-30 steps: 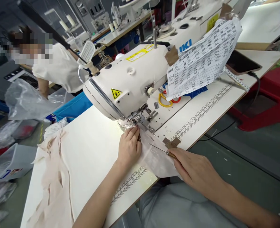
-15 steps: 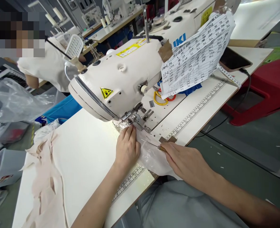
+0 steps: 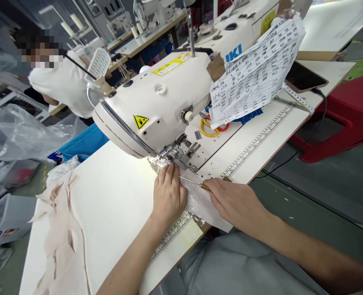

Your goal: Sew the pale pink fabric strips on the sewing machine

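Pale cloth [image 3: 210, 208] by the sewing machine [image 3: 159, 102]

The left hand [image 3: 169, 196] is resting on the cloth, maybe to stop it slipping; I can't tell if it's pinching. The right hand [image 3: 235, 201] is gripping a thin pick [image 3: 191, 181], perhaps for nudging. The cloth is lying on the surface [image 3: 116, 196].

Grey-green floor [image 3: 304, 186], scattered with small white scraps [image 3: 286, 199]; red plastic stool [image 3: 350, 119], standing right of the white-topped, brown-edged counter [image 3: 116, 196]. Dark grey wall [image 3: 18, 12], upper left; pale, wood-edged rear counter [image 3: 152, 35]. Brightly lit white tabletop [image 3: 332, 28], upper right.
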The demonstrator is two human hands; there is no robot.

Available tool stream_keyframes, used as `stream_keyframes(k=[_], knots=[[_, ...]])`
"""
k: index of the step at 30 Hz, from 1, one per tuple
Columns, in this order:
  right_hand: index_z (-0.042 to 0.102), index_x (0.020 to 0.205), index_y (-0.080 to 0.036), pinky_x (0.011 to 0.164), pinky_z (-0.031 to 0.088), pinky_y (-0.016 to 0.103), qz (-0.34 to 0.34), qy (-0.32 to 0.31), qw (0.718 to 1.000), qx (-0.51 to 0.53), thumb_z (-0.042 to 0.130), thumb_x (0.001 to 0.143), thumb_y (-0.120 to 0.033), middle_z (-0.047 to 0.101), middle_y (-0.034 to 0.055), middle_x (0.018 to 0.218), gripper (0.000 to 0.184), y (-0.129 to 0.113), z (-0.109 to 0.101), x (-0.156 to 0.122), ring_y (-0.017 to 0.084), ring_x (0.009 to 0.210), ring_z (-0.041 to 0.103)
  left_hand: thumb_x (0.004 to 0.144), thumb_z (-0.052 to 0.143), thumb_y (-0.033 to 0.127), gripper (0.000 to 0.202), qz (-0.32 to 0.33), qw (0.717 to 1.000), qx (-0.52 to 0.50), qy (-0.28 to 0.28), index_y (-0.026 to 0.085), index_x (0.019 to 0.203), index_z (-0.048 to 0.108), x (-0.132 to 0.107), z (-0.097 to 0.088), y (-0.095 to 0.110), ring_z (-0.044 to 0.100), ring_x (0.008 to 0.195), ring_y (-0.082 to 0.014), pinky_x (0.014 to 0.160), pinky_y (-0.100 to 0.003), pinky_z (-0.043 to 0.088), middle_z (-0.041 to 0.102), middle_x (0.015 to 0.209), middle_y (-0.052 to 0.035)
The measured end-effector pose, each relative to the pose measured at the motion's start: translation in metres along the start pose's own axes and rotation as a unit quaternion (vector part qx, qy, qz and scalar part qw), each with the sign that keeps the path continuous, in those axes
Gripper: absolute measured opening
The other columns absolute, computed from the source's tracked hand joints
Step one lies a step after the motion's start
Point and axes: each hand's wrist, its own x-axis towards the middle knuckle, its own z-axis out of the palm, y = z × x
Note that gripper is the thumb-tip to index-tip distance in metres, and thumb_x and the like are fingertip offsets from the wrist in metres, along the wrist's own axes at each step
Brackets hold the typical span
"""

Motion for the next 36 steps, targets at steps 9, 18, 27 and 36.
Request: stream_keyframes(k=[9, 18, 27, 36], knots=[[0.058, 0.1, -0.015, 0.051, 0.035, 0.026, -0.016, 0.046, 0.998, 0.027, 0.053, 0.084, -0.001, 0.066, 0.0014, 0.074, 0.022, -0.006, 0.002, 0.003, 0.016, 0.063, 0.066, 0.09, 0.039, 0.016, 0.048, 0.021, 1.0, 0.021, 0.002, 0.002, 0.135, 0.045, -0.002, -0.004, 0.008, 0.045, 0.131, -0.0335, 0.105, -0.049, 0.042, 0.052, 0.138, -0.0225], [0.058, 0.099, -0.016, 0.05, 0.035, 0.026, -0.012, 0.027, 0.999, 0.039, 0.055, 0.084, -0.002, 0.065, 0.0012, 0.076, 0.022, -0.012, 0.003, 0.007, 0.017, 0.065, 0.067, 0.091, 0.039, 0.019, 0.043, 0.032, 0.999, 0.002, -0.002, 0.003, 0.128, 0.051, -0.003, -0.005, 0.01, 0.047, 0.129, -0.0344, 0.104, -0.052, 0.044, 0.054, 0.135, -0.0234], [0.06, 0.1, -0.013, 0.051, 0.043, 0.029, -0.104, 0.156, 0.982, -0.016, 0.037, 0.084, 0.0, 0.072, 0.0075, 0.079, 0.03, -0.006, 0.025, 0.018, 0.019, 0.064, 0.07, 0.089, 0.043, 0.024, 0.048, -0.032, 0.999, 0.01, -0.031, 0.004, 0.132, 0.051, 0.004, -0.007, 0.01, 0.047, 0.128, -0.0323, 0.108, -0.047, 0.042, 0.054, 0.137, -0.0177], [0.058, 0.104, -0.015, 0.043, 0.047, 0.027, -0.082, 0.161, 0.977, 0.109, 0.034, 0.096, -0.018, 0.075, 0.0059, 0.074, 0.026, 0.001, 0.037, 0.021, 0.019, 0.05, 0.069, 0.091, 0.045, 0.02, 0.044, -0.055, 0.996, 0.043, -0.051, 0.009, 0.133, 0.051, 0.007, -0.009, -0.005, 0.047, 0.126, -0.0289, 0.105, -0.045, 0.045, 0.057, 0.132, -0.0141]])
